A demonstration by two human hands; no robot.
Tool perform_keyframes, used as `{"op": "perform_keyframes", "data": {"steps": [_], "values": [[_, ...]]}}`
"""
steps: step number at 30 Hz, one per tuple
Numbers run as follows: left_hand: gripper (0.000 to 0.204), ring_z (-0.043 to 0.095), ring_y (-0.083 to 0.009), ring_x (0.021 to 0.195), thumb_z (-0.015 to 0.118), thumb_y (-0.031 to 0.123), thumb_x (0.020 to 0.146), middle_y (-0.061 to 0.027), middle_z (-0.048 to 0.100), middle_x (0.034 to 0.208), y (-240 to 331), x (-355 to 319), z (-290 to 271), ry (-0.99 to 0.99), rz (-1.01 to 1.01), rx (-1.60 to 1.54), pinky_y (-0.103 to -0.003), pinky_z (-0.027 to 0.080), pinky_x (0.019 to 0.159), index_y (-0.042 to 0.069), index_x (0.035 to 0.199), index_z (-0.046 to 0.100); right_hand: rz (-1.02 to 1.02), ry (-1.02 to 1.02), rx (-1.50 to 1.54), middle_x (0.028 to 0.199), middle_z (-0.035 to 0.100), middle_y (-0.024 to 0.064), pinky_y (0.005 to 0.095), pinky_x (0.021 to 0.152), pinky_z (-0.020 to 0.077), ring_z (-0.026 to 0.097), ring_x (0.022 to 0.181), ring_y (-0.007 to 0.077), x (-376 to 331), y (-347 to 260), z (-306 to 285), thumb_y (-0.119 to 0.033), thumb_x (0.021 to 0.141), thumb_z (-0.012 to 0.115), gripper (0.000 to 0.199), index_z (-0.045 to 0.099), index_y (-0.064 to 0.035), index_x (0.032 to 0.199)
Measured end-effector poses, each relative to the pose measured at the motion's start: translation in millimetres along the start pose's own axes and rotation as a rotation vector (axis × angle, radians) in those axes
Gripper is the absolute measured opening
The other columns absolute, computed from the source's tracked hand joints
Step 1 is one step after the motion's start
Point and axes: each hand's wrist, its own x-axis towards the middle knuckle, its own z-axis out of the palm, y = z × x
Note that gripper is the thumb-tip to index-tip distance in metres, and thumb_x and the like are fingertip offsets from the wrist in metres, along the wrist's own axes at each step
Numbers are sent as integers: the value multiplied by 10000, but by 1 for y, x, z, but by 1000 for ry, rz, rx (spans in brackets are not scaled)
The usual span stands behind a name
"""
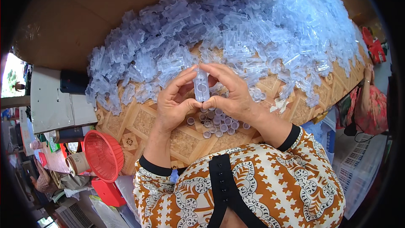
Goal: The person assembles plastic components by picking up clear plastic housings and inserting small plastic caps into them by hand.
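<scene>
Showing two bare hands meeting over a patterned table (139, 122), seen from the head camera. The left hand (175, 101) and the right hand (234, 95) together pinch one small clear plastic housing (201, 85), held upright between them above the near middle of the table. On each hand the thumb and forefinger are closed onto the piece: the forefingers meet its far end, the thumbs press its near end, and the remaining fingers curl loosely behind. The fingers of both hands are thus nearly closed, with only the width of the piece between them.

The housing is a narrow, translucent, bluish-white oblong with a round opening visible in its near half. Its finer detail is too small to tell.

Directly beneath the hands, on the table, lies a loose cluster of small round caps (217, 122), pale and translucent, some touching one another. A few more sit just right of the right hand. Beyond the hands, a large heap of clear plastic pieces (236, 29) of the same bluish colour spreads across the far half of the table from left to right.

At the near left, off the table's edge, stands a red mesh basket (103, 154). At the far right edge a second person's arm (366, 86) is partly visible, well apart from the work.
</scene>
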Motion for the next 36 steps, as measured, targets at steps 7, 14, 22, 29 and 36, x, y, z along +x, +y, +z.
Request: {"op": "perform_keyframes", "data": {"steps": [7, 14, 22, 29, 36], "values": [[672, 533, -284, 1321, 760, -108, 771, -180, 404, 1552, 7, 1, 5, -5, -9, -87, -417, 490, 1088, 0, 1394, 532, -7, 5, 2, 1302, 574, 110, 311, 866, 525, 595, 937, 175, 0, -4, -1, -146, 721, 830, 753, 539, -33, 1406], [670, 551, -285, 1303, 782, -70, 776, -181, 415, 1545, 9, 0, 6, -18, 10, -51, -409, 503, 1070, 1, 1393, 532, -1, -13, -9, 1337, 572, 105, 304, 876, 508, 589, 941, 148, -1, -7, -4, -223, 686, 884, 829, 545, -21, 1415], [657, 560, -272, 1291, 784, -36, 800, -166, 424, 1542, 9, -4, 12, -42, -9, -92, -400, 505, 1064, -2, 1402, 524, -31, 18, 8, 1320, 579, 112, 299, 860, 514, 595, 947, 152, -3, 0, -6, -227, 695, 891, 808, 560, -14, 1401], [666, 565, -252, 1276, 798, 3, 805, -166, 404, 1557, 11, -3, 12, 0, -7, -39, -383, 509, 1056, 5, 1410, 519, -60, -13, 29, 1301, 592, 115, 301, 859, 508, 593, 939, 153, -3, -5, -7, -261, 699, 889, 811, 562, 1, 1393], [668, 558, -235, 1281, 797, 15, 811, -151, 399, 1563, 11, -2, 15, -40, 23, -32, -363, 518, 1044, 7, 1416, 516, -54, 26, 14, 1290, 594, 110, 299, 859, 505, 594, 927, 153, -4, -1, -8, -264, 706, 886, 803, 564, -7, 1395]]}}
